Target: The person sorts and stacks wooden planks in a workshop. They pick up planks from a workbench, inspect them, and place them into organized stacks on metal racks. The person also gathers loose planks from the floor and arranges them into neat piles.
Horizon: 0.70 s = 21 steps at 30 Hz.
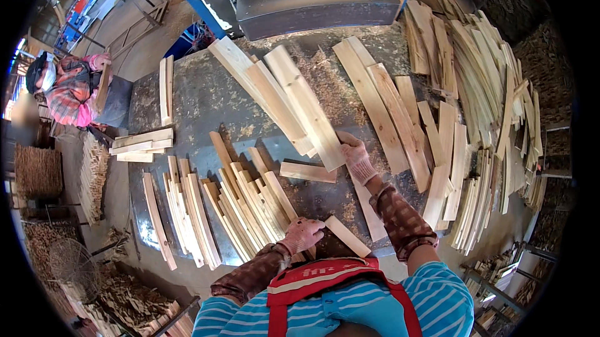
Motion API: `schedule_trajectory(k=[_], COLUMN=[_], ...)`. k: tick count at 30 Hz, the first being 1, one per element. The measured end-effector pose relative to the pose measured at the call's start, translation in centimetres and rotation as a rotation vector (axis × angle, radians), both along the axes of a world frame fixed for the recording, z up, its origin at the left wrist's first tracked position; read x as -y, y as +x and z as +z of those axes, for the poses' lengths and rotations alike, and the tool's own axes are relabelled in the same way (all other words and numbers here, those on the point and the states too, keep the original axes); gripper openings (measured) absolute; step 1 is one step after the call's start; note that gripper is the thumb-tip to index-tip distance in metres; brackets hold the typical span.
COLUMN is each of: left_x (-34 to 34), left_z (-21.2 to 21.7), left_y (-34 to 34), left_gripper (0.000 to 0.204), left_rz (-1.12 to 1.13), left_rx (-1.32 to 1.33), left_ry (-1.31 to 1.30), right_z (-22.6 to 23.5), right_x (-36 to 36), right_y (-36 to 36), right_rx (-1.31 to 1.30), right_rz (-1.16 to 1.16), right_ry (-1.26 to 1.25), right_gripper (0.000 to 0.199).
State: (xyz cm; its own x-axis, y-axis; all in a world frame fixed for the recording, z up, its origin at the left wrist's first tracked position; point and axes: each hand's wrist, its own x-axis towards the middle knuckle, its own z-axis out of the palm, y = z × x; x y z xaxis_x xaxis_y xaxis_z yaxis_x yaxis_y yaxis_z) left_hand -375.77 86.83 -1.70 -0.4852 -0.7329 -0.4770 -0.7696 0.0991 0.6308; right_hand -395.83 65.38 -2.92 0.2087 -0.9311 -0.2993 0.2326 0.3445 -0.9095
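Observation:
My right hand [356, 157], in a pale pink glove, grips the near right edge of a wide wooden board [305, 109], which slants away to the far left over other boards [262, 90]. My left hand [302, 236], gloved alike, is low at the table's near side. Its fingers curl over the near end of a wooden strip [284, 198] at the right of a row of narrow strips [247, 206]. Just right of its fingertips lies a short board [347, 236]. Another short piece [308, 171] rests crosswise between the hands.
The dark metal table [194, 96] carries sawdust. More boards [381, 112] lie at the right, beside a large heap of strips [481, 68]. A black machine [319, 3] stands at the far edge. Another person [69, 90] holds wood at the left. A round fan [74, 268] stands lower left.

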Motion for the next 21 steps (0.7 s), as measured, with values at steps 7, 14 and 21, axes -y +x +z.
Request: schedule_trajectory(k=[7,14,21], left_x=[-0.1,-0.5,-0.7], left_z=[-1.0,-1.7,-0.8], left_y=[0.2,0.2,0.2], left_gripper=[0.035,0.037,0.032], left_rz=[-0.024,-0.009,-0.048], left_rx=[-0.028,-0.073,-0.067], left_ry=[0.021,0.024,-0.095], right_z=[0.2,0.0,-1.6], right_x=[5.1,3.0,-0.7], right_y=[7.6,0.2,-14.8], right_rx=[-0.688,-1.205,-1.759], right_rz=[0.067,0.055,0.402], right_ry=[-0.310,-0.374,-0.541], right_gripper=[0.042,0.052,0.072])
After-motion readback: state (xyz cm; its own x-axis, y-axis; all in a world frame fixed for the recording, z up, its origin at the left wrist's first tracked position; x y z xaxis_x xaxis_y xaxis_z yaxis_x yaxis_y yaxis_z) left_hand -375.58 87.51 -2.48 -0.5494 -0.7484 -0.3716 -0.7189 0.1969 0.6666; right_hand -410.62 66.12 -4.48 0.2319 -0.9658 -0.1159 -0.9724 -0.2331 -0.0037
